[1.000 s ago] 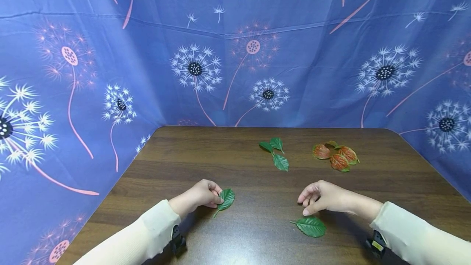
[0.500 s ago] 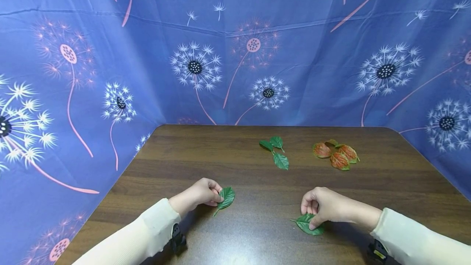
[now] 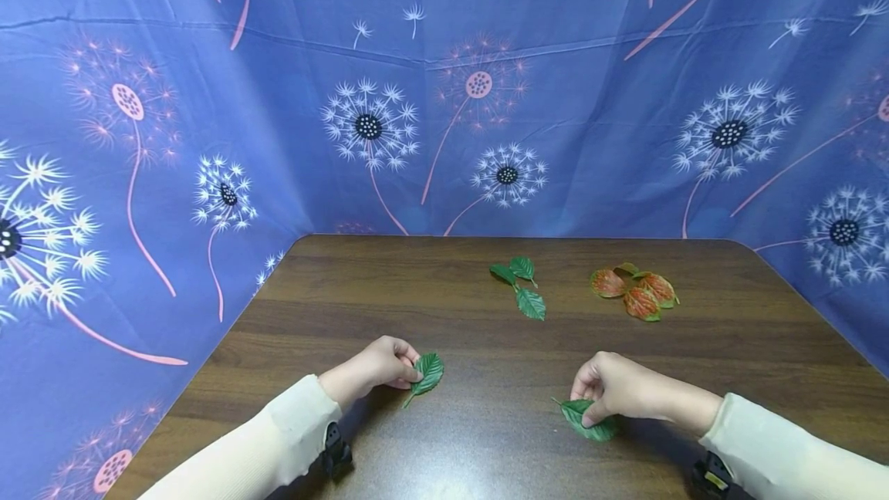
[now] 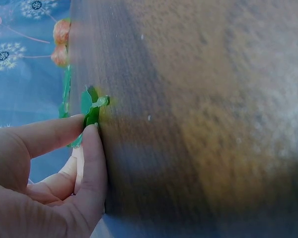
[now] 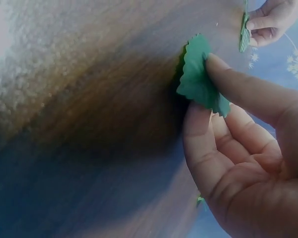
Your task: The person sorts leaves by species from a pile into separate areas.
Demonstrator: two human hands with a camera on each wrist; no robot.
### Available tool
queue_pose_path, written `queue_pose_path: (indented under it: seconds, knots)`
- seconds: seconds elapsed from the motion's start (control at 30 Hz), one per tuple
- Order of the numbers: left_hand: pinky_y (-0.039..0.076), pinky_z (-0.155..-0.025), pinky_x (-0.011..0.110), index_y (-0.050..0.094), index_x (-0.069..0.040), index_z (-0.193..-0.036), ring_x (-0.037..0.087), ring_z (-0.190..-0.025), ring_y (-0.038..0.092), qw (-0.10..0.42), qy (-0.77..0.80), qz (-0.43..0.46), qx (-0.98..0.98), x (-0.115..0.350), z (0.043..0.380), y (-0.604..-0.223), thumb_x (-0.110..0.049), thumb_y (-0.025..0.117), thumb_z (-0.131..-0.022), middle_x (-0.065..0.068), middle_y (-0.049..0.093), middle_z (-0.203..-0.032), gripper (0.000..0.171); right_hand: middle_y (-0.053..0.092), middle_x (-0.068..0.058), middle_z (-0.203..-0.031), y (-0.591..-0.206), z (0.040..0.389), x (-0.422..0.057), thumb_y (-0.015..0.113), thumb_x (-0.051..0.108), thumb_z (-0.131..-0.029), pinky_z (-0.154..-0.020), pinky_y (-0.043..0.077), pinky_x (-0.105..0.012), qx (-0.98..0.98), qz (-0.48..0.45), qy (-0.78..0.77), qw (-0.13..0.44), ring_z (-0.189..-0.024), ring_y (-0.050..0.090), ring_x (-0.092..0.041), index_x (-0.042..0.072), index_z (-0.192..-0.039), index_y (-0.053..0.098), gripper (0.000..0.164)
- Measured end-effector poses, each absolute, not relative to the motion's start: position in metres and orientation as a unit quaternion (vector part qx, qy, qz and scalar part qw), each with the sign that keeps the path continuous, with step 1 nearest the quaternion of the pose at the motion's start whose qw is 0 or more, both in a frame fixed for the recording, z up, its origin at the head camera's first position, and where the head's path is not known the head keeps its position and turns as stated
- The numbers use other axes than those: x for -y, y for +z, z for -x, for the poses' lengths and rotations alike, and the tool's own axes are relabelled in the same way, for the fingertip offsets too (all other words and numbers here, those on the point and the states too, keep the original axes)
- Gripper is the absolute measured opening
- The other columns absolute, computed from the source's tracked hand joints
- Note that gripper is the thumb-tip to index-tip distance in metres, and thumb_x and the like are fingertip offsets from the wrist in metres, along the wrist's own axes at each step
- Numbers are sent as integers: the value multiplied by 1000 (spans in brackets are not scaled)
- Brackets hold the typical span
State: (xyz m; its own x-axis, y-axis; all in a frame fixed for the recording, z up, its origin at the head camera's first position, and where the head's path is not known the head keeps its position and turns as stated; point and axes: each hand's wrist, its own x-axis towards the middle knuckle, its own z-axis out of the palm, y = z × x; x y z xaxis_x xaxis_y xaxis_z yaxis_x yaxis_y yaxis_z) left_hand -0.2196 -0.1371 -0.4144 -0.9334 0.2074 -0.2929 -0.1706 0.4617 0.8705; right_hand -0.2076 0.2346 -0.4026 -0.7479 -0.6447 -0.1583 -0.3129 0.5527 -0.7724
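Note:
My left hand (image 3: 382, 363) pinches a green artificial leaf (image 3: 430, 373) by its edge, over the left middle of the table. In the left wrist view, thumb and index finger meet on that leaf (image 4: 92, 106), close to the wood. On the right, a second green leaf (image 3: 582, 417) is held between thumb and fingers of my right hand (image 3: 614, 386), its stem pointing left. The right wrist view shows this leaf (image 5: 198, 77) from its scalloped edge, gripped by the thumb and index finger. Part of each leaf is hidden behind the fingers.
Toward the back of the brown wooden table (image 3: 389, 284) lies a group of green leaves (image 3: 531, 304). Right of it is a cluster of red-orange leaves (image 3: 640, 303). A blue dandelion-print cloth (image 3: 430, 99) hangs behind the table and along its sides.
My right hand has come down onto the green leaf in front of it and pinched it, tilting it slightly. The left hand stays in place with its leaf.

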Motion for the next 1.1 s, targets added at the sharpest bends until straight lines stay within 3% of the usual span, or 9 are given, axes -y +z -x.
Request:
queue_pose_path:
  seconds: [0.13, 0.33, 0.7, 1.1]
  knots:
    - [56, -56, 19, 64, 10, -90, 7, -58, 53, 180, 515, -16, -838, 137, 219, -414, 10, 70, -78, -1, 54, -68, 14, 64, 0, -70, -402, 211, -236, 81, 8, -72, -53, 49, -20, -847, 270, -402, 221, -61, 54, -4, 3, -83, 72, 15]
    - [57, -58, 20, 64, 9, -89, 8, -60, 54, 179, 514, -17, -839, 138, 219, -414, 9, 70, -78, 0, 54, -69, 13, 61, -1, -69, -397, 225, -241, 78, 11, -78, -53, 55, -29, -839, 235, -435, 229, -62, 55, -6, -1, -90, 70, 19]
    - [58, -60, 21, 64, 9, -89, 8, -60, 54, 180, 520, -18, -835, 138, 219, -414, 9, 70, -78, -1, 54, -69, 13, 71, 5, -83, -393, 257, -247, 71, 17, -88, -67, 58, -31, -807, 159, -504, 262, -72, 64, -9, -8, -106, 66, 31]
    - [57, -60, 21, 64, 8, -89, 8, -61, 54, 180, 515, -12, -838, 137, 217, -411, 9, 70, -78, -1, 54, -69, 12, 66, 1, -96, -382, 293, -240, 66, 19, -92, -80, 56, -38, -853, 75, -482, 186, -82, 61, -12, -3, -112, 64, 30]
